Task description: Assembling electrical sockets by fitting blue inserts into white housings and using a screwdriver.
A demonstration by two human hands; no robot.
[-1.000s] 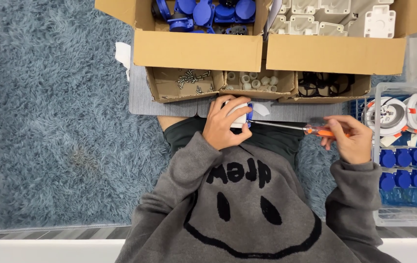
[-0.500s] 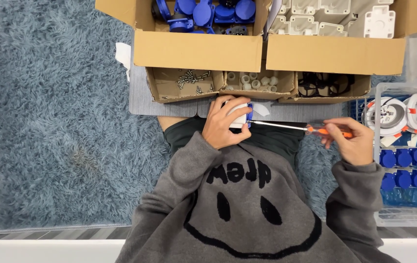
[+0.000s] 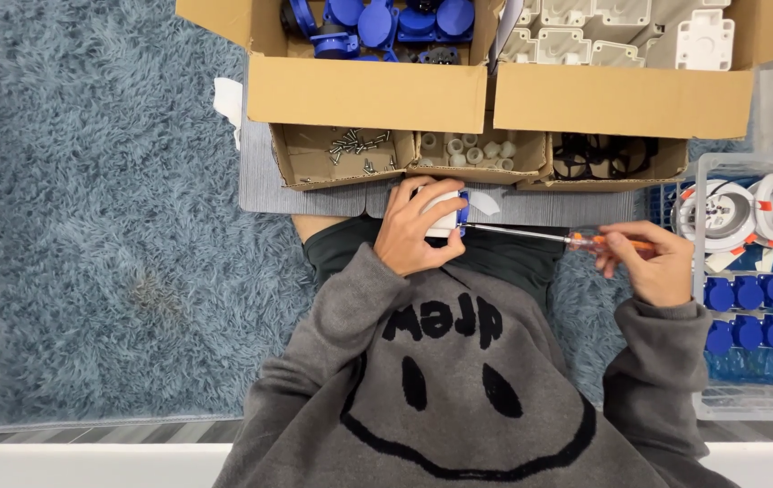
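Observation:
My left hand grips a small white and blue plastic part above my lap. My right hand holds an orange-handled screwdriver level. Its thin shaft runs left and its tip meets the blue side of the part. Most of the part is hidden under my fingers. I sit on a shaggy blue rug in a grey sweatshirt.
Ahead lie three small cardboard trays: screws, white spacers, black rings. Behind them stand large boxes of blue parts and white housings. At right, a clear bin holds round white pieces and blue caps.
My right hand has turned slightly on the screwdriver handle. The left hand and the part stay in place.

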